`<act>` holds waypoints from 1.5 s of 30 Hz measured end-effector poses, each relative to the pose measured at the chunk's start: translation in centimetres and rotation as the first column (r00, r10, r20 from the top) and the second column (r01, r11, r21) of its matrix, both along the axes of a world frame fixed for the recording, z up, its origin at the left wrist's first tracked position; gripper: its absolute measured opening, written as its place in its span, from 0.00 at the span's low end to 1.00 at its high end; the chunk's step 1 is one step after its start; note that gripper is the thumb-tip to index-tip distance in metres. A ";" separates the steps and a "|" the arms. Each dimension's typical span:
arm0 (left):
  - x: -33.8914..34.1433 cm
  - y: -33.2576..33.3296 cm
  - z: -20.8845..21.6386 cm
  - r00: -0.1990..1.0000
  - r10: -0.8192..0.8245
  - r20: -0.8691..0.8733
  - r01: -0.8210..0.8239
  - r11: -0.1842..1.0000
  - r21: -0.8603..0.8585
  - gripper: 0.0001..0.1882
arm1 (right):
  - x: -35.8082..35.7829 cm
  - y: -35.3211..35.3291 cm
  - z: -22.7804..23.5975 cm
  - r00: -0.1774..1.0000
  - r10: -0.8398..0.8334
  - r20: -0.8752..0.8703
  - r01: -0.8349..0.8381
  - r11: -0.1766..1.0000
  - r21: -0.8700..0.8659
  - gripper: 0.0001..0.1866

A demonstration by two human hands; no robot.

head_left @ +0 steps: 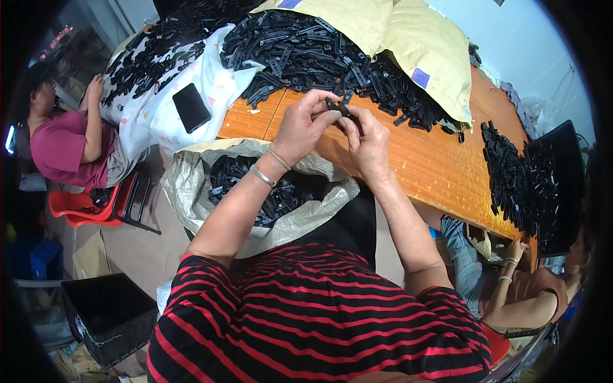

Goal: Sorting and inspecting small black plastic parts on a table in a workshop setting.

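My left hand (pixel 302 126) and my right hand (pixel 368 142) meet over the table's near edge, thumbs and fingers pinched on a small black plastic part (pixel 340 108). The fingers cover much of it, so its exact kind cannot be made out. Just beyond my hands spreads a big heap of similar long black plastic parts (pixel 287 48). Below my left forearm, an open woven sack (pixel 185 182) in my lap holds more black parts (pixel 281 198).
Yellowish paper sacks (pixel 428 48) lie over the heap on the wooden table (pixel 408 150). A smartphone (pixel 191 108) rests on white cloth at left. People sit on both sides. Another black pile (pixel 504 172) lies at right; a black crate (pixel 108 316) stands on the floor.
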State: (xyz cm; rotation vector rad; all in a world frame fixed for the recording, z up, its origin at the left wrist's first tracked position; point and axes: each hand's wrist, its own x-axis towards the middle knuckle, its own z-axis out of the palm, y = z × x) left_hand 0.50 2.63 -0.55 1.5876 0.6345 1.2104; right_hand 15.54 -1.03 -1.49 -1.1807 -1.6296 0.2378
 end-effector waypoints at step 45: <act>-6.4 -4.2 0.2 0.976 -0.160 0.147 0.205 0.904 -0.375 0.08 | -3.4 -4.4 0.1 0.887 0.369 -0.277 -0.456 0.793 -0.404 0.16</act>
